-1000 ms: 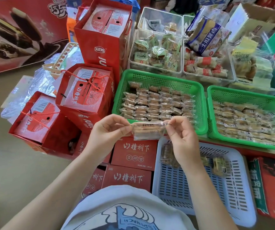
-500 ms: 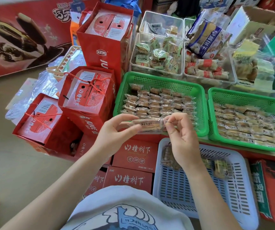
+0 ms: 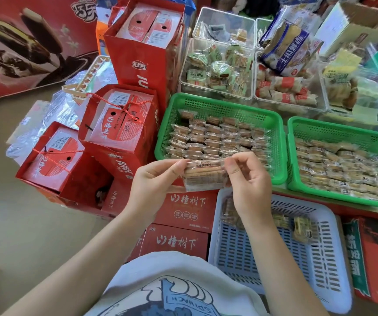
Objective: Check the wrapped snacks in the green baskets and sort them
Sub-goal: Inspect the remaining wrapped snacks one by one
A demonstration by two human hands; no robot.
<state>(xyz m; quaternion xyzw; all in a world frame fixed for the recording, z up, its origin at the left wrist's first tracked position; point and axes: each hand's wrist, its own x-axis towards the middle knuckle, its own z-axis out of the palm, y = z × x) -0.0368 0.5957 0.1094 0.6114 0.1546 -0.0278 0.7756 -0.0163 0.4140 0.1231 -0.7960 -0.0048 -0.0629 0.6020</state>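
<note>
Hands met in front of the chest: the left hand (image 3: 154, 179) and right hand (image 3: 249, 179) each pinched one sealed end of a wrapped snack (image 3: 205, 176), fingers clamped on the film, packet stretched level between them. Just below sat the pale blue basket (image 3: 263, 254), holding a few packets. To check well, the film wanted turning gently, seams examined without crushing. Beyond, both green baskets (image 3: 277, 142) lay well stocked.

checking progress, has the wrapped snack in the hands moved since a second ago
Cannot tell. The wrapped snack sits at the left green basket front rim in both pictures, pinched by left hand and right hand.
</note>
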